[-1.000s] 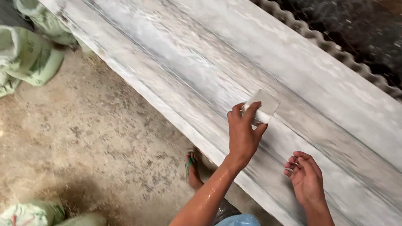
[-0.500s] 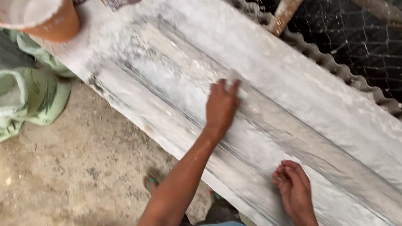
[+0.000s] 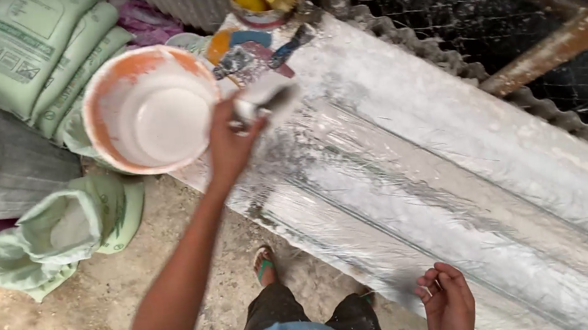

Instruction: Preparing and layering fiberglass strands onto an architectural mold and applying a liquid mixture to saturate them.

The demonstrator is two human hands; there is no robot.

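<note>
Head view looks down on a long whitened board [image 3: 457, 191] running from the upper middle of the frame to the lower right, its grooved surface streaked with pale coating. The left hand [image 3: 229, 139] reaches toward the upper middle, fingers closed around a small white-smeared pad or block [image 3: 265, 101], blurred, held just above the board's far end. Just left of that hand sits an orange bucket [image 3: 149, 107] of white mix, probably kept within easy reach for reloading. The right hand [image 3: 448, 305], at the lower right, rests on the board's near edge with fingers loosely curled and holding nothing, seemingly to steady it. Green sacks [image 3: 27, 47] lie at the upper left; one stands open [image 3: 71, 228] below the bucket.
</note>
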